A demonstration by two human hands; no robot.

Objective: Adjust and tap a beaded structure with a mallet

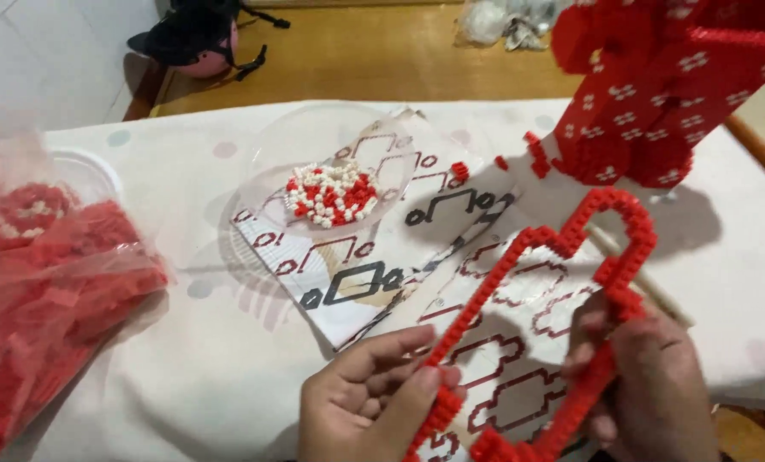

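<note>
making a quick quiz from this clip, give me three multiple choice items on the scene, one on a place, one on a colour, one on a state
1. Where does the small pile of loose bricks lie?
A. in the clear dish
B. in the bag
C. on the floor

2. What colour is the brick frame?
A. blue
B. red
C. white

3. How is the frame held?
A. lying untouched
B. by one hand
C. by both hands

Answers: 1 A, the pile sits inside the dish rim. 2 B, every brick in the frame is red. 3 C, the left hand grips one side, the right hand the other.
</note>
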